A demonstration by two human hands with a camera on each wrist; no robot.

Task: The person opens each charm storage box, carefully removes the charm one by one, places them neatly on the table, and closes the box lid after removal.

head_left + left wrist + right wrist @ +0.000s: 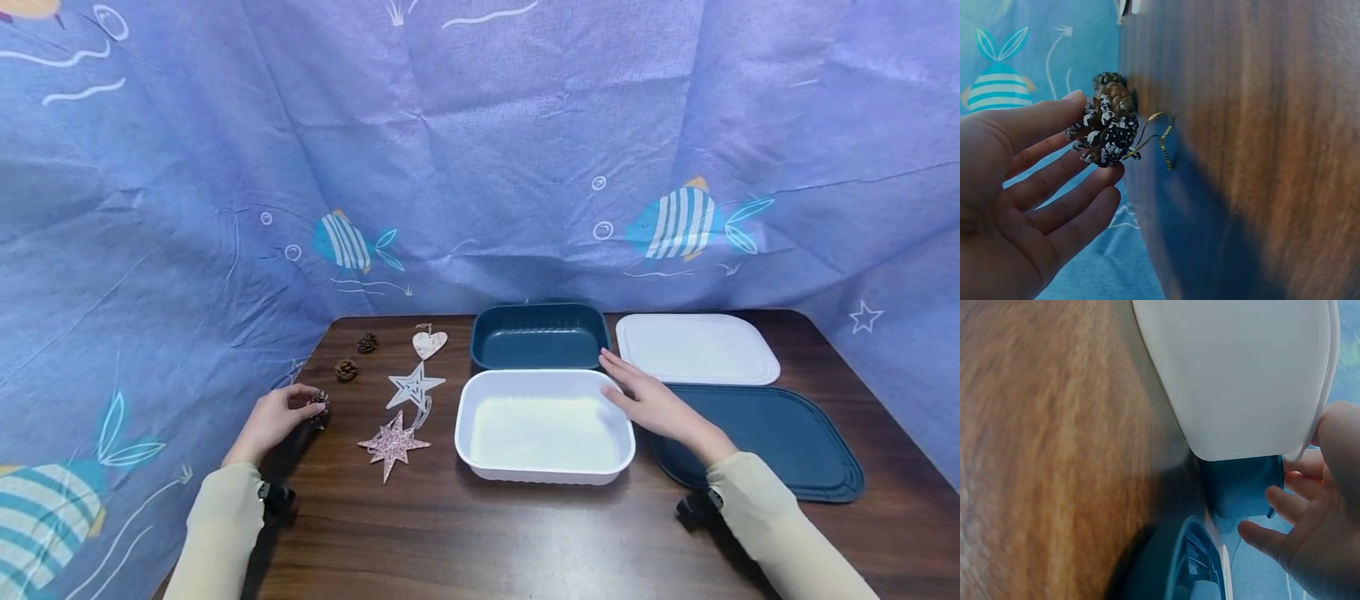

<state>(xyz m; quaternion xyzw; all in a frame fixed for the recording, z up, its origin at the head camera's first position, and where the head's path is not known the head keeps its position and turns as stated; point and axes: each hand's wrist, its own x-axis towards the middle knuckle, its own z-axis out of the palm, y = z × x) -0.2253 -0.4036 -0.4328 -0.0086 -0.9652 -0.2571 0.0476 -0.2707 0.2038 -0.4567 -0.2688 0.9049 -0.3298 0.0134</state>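
Near table's (420, 533) left edge, left hand (272, 421) pinching pinecone (1109, 132), right hand (654, 406) spread at white dish's (546, 477) rim, well apart

No words, numbers or brand names to read: none on blue cloth (480, 158), white box (543, 477), dark box (540, 343) or lids (697, 348). Marks on small heart (430, 345) too blurry.

From high over the near side, the head camera looks forward and down across the dark brown wood-grain table (420, 533) to the blue fish-print cloth (480, 167) behind. The left-wrist view, turned sideways, looks at close range along the left hand (1019, 215) at a white-flecked brown pinecone (1110, 134). The right-wrist view, low and also sideways, faces the side of the white rectangular tub (1241, 375); the head view shares both things.
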